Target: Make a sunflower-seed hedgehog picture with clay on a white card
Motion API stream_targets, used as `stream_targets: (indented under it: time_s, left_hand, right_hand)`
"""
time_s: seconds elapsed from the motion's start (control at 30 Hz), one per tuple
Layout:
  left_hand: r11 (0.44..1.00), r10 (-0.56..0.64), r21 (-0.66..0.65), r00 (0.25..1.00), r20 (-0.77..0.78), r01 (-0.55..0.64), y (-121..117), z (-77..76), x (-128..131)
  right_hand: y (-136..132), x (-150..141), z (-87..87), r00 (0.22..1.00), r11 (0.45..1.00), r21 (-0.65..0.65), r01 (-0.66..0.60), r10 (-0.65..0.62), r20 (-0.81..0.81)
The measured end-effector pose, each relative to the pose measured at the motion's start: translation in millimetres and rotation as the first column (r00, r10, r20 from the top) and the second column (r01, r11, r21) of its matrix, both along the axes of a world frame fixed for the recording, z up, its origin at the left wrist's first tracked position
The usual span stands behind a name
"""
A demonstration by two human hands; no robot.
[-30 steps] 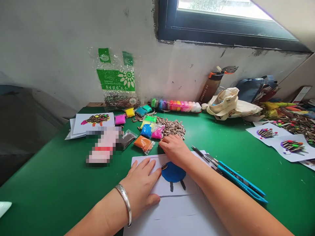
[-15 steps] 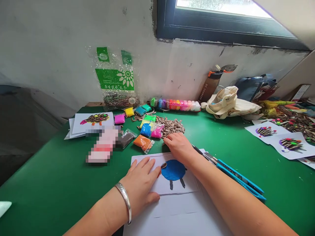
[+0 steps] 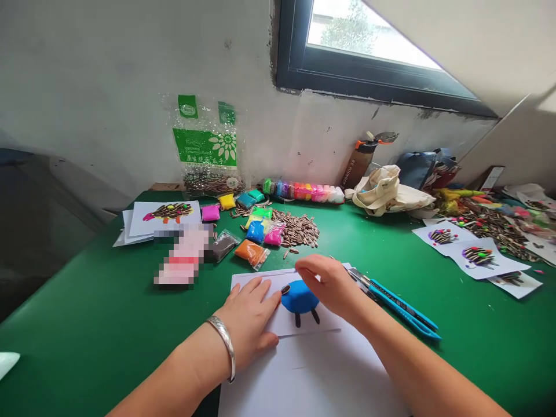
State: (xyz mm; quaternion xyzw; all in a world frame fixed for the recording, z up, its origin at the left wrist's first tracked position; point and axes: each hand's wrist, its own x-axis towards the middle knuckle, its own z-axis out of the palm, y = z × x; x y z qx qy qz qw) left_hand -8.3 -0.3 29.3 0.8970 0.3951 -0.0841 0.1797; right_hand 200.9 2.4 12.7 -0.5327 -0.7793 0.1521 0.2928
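My left hand (image 3: 248, 315) lies flat, fingers spread, on a white card (image 3: 278, 324) and holds it down. A blue clay blob (image 3: 299, 296) with two dark legs sits on the card, with one seed at its left edge. My right hand (image 3: 329, 282) hovers just above the blob's upper right, fingers pinched together; what it pinches is too small to make out. A pile of striped sunflower seeds (image 3: 297, 227) lies behind the card.
Small clay bags (image 3: 252, 252) in several colours lie left of the seeds, and a clay row (image 3: 304, 191) sits by the wall. Blue craft knives (image 3: 397, 302) lie right of the card. Finished seed pictures (image 3: 473, 255) are at right, another (image 3: 167, 212) at left. A seed bag (image 3: 208, 147) leans on the wall.
My right hand has come back from the seed pile toward me and now hangs over the blue blob. The camera has turned slightly right. My left hand stays on the card.
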Motion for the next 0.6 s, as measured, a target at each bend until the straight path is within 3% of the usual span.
stream_targets:
  time_s: [0.17,0.4,0.6]
  left_hand:
    - [0.999,-0.026,0.019,0.999,-0.025,0.026,-3,0.4,2]
    - [0.999,-0.042,0.005,0.997,-0.062,0.042,-1,1.1,2]
    - [0.999,-0.041,-0.01,0.997,-0.067,0.041,-1,0.4,1]
  right_hand:
    - [-23,-8,-7.7,0.983,0.995,-0.071,-0.076,0.063,-0.172]
    - [-13,-10,-25.6,0.98,0.981,0.049,-0.186,0.189,-0.062]
    - [-15,-11,-28.1,0.975,0.974,0.073,-0.214,0.218,-0.053]
